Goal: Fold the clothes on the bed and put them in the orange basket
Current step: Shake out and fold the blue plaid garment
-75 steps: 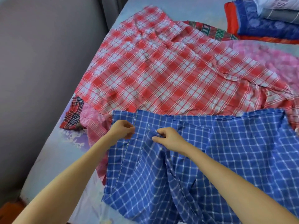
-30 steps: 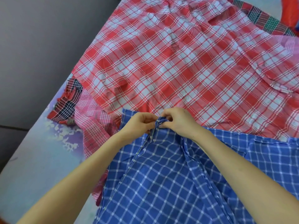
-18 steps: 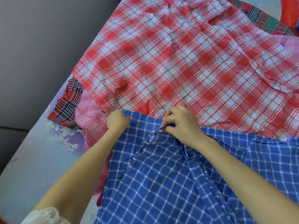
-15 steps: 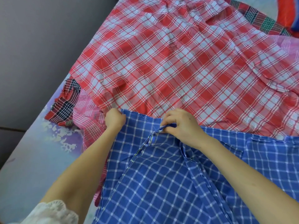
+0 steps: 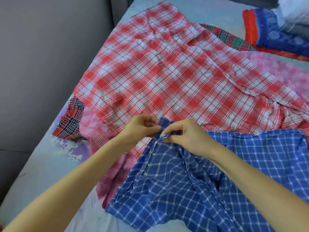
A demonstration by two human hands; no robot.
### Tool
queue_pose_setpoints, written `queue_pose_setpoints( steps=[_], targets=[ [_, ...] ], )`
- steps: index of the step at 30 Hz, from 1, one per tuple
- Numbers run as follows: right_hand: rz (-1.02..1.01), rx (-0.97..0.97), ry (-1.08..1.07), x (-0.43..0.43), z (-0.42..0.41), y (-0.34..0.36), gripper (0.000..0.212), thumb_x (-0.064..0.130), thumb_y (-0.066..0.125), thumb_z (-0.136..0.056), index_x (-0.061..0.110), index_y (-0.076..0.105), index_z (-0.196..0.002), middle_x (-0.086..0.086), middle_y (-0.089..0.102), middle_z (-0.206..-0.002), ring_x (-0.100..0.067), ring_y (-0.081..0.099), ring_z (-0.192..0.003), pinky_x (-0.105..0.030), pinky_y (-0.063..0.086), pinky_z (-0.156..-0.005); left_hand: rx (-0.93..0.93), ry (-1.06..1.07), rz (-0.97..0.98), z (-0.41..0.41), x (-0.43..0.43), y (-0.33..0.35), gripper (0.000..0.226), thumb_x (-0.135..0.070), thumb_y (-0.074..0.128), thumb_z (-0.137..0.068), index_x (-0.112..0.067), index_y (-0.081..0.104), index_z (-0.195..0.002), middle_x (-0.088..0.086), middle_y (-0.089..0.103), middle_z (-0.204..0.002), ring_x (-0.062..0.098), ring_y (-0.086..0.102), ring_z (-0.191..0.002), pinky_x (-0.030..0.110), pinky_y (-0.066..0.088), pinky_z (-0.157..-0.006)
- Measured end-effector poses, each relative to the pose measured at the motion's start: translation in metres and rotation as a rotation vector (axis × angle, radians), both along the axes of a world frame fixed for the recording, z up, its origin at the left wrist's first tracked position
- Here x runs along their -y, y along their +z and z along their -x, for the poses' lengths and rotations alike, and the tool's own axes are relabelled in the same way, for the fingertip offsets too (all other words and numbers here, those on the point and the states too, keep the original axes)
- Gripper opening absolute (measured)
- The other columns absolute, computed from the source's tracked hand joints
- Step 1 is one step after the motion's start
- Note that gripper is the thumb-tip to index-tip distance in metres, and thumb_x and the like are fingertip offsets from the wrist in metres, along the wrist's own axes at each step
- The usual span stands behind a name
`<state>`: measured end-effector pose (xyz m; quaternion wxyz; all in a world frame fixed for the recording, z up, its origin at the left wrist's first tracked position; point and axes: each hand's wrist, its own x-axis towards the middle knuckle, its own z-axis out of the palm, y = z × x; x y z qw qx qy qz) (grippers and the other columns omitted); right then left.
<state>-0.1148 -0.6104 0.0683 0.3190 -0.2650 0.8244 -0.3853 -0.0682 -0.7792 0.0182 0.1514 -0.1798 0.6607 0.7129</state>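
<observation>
Left grip & right grip both curled, pinching top edge of blue plaid shirt; edge overlaps near side of red plaid shirt, on bed.

No words, labels, brand marks or numbers can be read anywhere on the bed. The blue-and-white checked shirt, near and to the right, and the red-and-white checked cloth spread beyond it show only their woven checks. The white fabric in the far right corner is too blurred to tell whether it carries any print.
</observation>
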Motion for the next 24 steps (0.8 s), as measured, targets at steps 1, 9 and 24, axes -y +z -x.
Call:
queue_pose_setpoints(
  steps=[1,9,24],
  targets=[
    [0.011,-0.027,-0.024,-0.006,-0.004,0.011,0.014,0.010,0.072,-0.080,0.024,0.070,-0.082,0.007,0.069,-0.076,-0.002,0.062,-0.068,-0.017,0.050,-0.066,-0.028,-0.022,-0.033,-0.005,-0.008,0.016,0.010,0.002,0.061,-0.085,-0.007,0.061,-0.080,0.001,0.068,-0.065,0.009,0.065,-0.059,0.019,0.055,-0.062],
    [-0.014,-0.124,-0.143,-0.052,-0.025,0.076,0.050,0.016,0.075,-0.078,0.028,0.057,-0.123,0.006,0.069,-0.076,-0.003,0.065,-0.075,-0.005,0.043,-0.068,-0.208,-0.243,0.170,-0.024,-0.048,0.097,0.018,0.003,0.060,-0.086,-0.012,0.067,-0.080,0.002,0.070,-0.076,0.008,0.066,-0.070,0.017,0.053,-0.069],
    [0.174,-0.566,-0.302,-0.170,-0.085,0.191,0.019,0.002,0.072,-0.076,0.019,0.065,-0.076,0.005,0.067,-0.094,-0.008,0.062,-0.092,-0.015,0.047,-0.084,-0.413,-0.555,0.378,-0.064,-0.140,0.188,0.031,-0.043,0.063,-0.083,-0.025,0.058,-0.058,-0.012,0.048,-0.054,0.008,0.044,-0.055,0.021,0.036,-0.057]
  ],
)
